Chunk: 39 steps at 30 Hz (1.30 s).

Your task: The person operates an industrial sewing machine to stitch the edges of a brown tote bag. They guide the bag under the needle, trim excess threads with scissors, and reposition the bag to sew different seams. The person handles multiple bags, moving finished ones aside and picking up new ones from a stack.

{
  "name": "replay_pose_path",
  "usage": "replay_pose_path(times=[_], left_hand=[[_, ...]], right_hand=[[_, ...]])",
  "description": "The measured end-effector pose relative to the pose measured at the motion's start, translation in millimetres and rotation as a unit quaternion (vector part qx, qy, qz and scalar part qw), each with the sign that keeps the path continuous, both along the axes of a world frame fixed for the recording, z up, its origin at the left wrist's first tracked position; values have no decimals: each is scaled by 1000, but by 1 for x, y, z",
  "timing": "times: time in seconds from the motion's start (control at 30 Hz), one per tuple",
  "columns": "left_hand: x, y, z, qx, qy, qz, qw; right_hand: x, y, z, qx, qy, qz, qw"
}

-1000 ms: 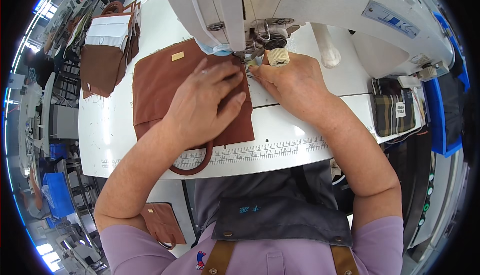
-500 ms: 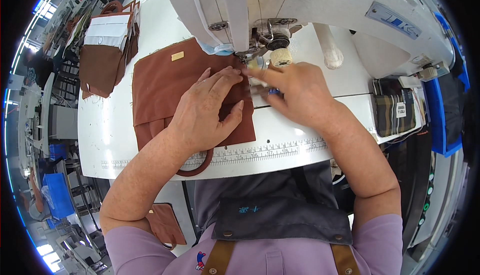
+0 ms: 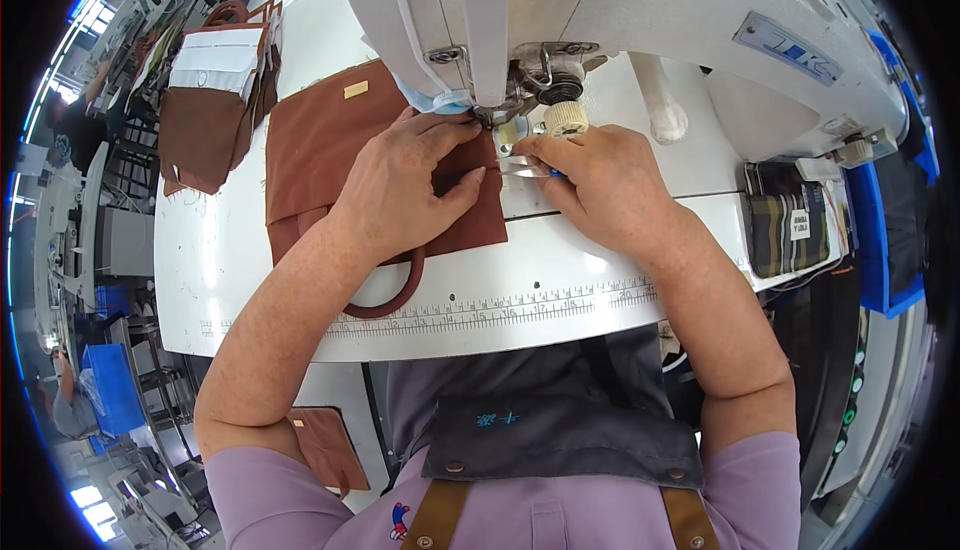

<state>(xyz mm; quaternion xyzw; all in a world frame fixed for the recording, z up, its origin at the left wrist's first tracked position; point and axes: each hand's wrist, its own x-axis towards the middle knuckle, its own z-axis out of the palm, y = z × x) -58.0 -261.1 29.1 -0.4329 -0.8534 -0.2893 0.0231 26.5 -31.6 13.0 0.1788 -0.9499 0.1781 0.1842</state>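
Observation:
A brown fabric bag panel [image 3: 318, 140] with a small gold plate [image 3: 356, 90] lies on the white sewing table, its right edge by the presser foot [image 3: 484, 118]. My left hand [image 3: 400, 185] rests on this panel, fingertips near the needle, thumb spread apart from the fingers. A brown rounded bag handle [image 3: 405, 295] curves out below the left wrist. In my right hand [image 3: 610, 185] is a pair of thread snips [image 3: 530, 168], whose metal blades point left at the panel's edge. Part of the snips' blue grip is hidden in the fingers.
The sewing machine [image 3: 680, 20] stands over the far side of the table. Brown bag pieces with paper [image 3: 205, 130] hang at the left edge. A plaid fabric bundle [image 3: 785, 220] lies at right, beside a blue bin [image 3: 890, 240]. Another brown piece [image 3: 330, 445] sits below the table.
The panel and its handle have shifted slightly away from me under my left hand. My right hand, blurred before, is steadier, and the blades of the snips show clearly at the panel's edge.

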Motion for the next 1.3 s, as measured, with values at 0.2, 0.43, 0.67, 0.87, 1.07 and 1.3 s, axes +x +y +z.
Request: replay_pose_path(times=[0.2, 0.43, 0.67, 0.87, 1.07, 1.3], left_hand=[[-5, 1, 2, -32, 191, -90, 977], [-3, 4, -1, -92, 234, -93, 963], [5, 2, 0, -111, 218, -91, 965], [34, -5, -2, -27, 96, -23, 995], [34, -5, -6, -23, 81, -9, 996], [20, -3, -9, -23, 119, -13, 993]], right_hand=[[1, -8, -5, -44, 29, 96, 994], [8, -11, 6, 10, -9, 86, 996], [8, -11, 7, 30, -15, 70, 997], [7, -5, 6, -7, -23, 68, 997], [8, -8, 1, 24, -15, 37, 999], [6, -10, 1, 54, -14, 10, 998]])
